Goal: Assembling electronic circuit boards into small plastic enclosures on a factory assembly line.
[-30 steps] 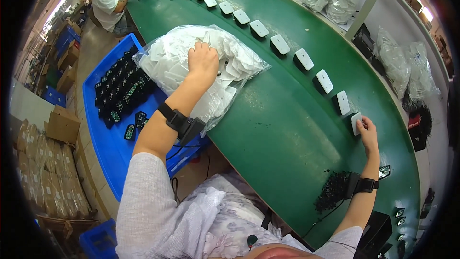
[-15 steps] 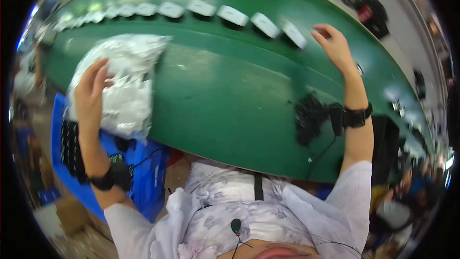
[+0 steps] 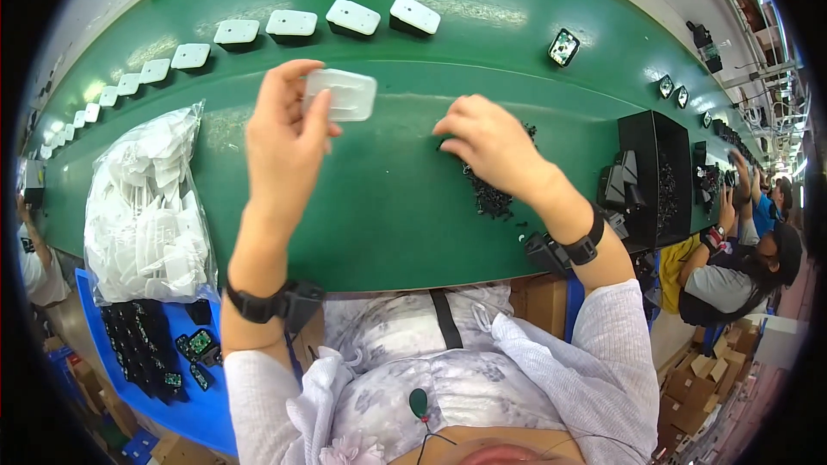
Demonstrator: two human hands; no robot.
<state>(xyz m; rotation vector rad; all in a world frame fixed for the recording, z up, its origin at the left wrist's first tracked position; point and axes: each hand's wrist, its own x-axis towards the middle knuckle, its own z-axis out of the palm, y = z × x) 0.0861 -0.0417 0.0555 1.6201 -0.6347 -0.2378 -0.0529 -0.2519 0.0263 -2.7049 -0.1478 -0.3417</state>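
My left hand pinches a translucent white plastic cover, rectangular with rounded corners, above the green table. My right hand is over a pile of small black parts, partly hiding it. Its thumb and fingertips are closed together, with a tiny dark piece showing at them, too small to name surely. To the left lies a clear plastic bag full of similar white pieces. Along the far side runs a curved row of black boxes with white tops, the closest to the right end being one white-topped box.
A blue crate with black housings and green circuit boards stands at the lower left. On the right is a black bin of small black parts. One device with an exposed board sits at the far right. Co-workers sit beyond the right edge.
My left hand has left the bag and moved right, now holding a white cover. My right hand has come from the row's end to the pile of black parts. The view has shifted.
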